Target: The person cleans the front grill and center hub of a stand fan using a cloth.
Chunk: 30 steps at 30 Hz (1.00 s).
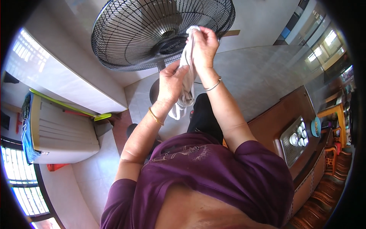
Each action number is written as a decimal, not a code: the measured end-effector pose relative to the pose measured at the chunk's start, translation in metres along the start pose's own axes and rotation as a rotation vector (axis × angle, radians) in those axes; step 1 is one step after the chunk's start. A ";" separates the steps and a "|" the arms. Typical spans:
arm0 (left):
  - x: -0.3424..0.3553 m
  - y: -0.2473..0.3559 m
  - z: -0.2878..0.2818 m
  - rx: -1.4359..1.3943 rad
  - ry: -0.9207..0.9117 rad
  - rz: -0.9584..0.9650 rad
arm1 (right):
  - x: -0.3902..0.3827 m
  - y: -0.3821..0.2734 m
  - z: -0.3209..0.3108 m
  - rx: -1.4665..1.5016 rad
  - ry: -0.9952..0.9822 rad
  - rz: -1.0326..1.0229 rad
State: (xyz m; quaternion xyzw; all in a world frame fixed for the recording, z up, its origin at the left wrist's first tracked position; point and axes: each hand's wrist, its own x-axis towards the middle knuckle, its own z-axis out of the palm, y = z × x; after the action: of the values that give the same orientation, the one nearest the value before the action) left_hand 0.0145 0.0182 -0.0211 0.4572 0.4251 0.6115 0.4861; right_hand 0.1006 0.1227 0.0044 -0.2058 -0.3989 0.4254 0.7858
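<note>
A long whitish cloth (187, 86) hangs down between my two hands, its bunched upper end raised close to the fan. My right hand (204, 45) grips the cloth near its top, with fingers curled round it. Lower and to the left, my left hand (172, 83) pinches the cloth partway along its length. The loose lower end dangles in folds above my legs. Just behind the hands stands a large black pedestal fan (133, 36) with a round wire cage. Whether the cloth touches the cage, I cannot tell.
A brown wooden table (267, 120) to the right carries a metal tea tray (286, 147) with several small white cups and a blue bowl (315, 126). On the left are a pale boxy appliance (63, 128) and a bright green long-handled thing (65, 104). Wooden chairs (318, 191) stand at far right.
</note>
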 end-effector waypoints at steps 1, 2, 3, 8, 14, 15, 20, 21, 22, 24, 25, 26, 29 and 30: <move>0.001 0.006 0.003 -0.020 -0.018 0.020 | 0.007 -0.009 0.002 -0.040 0.013 -0.007; 0.001 0.012 0.008 -0.040 -0.044 0.039 | 0.017 -0.011 -0.001 -0.082 0.009 -0.060; 0.004 0.017 0.012 -0.040 -0.042 0.066 | 0.026 -0.013 -0.001 -0.124 -0.001 -0.110; 0.015 0.039 0.030 -0.111 -0.107 0.129 | 0.048 -0.039 0.007 -0.041 0.016 -0.211; 0.014 0.027 0.032 -0.083 -0.137 0.098 | 0.040 -0.030 0.002 -0.125 -0.012 -0.199; 0.014 0.021 0.030 -0.094 -0.123 0.078 | 0.037 -0.026 0.001 -0.111 -0.012 -0.190; 0.014 0.005 0.022 -0.134 -0.090 0.026 | 0.033 -0.007 -0.004 -0.448 0.024 -0.459; 0.014 0.004 0.022 -0.133 -0.091 0.025 | 0.032 -0.003 -0.007 -0.474 0.017 -0.473; 0.014 0.002 0.022 -0.108 -0.081 0.015 | 0.033 -0.001 -0.010 -0.474 0.018 -0.473; 0.013 -0.001 0.020 -0.081 -0.070 0.004 | 0.030 -0.001 -0.012 -0.657 -0.006 -0.677; 0.013 -0.003 0.019 -0.070 -0.068 0.001 | 0.030 -0.001 -0.013 -0.656 -0.005 -0.677; 0.013 -0.005 0.018 -0.059 -0.067 -0.002 | 0.030 -0.003 -0.012 -0.683 -0.022 -0.717; 0.012 -0.011 0.016 -0.024 -0.046 0.003 | 0.024 -0.006 -0.012 -0.743 -0.042 -0.726; 0.011 -0.012 0.015 -0.022 -0.047 0.004 | 0.023 -0.004 -0.012 -0.727 -0.037 -0.676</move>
State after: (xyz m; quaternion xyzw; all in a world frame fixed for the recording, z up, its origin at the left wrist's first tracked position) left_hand 0.0304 0.0324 -0.0277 0.4669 0.4059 0.6064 0.4995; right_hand 0.1191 0.1396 0.0101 -0.3184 -0.5797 -0.0161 0.7499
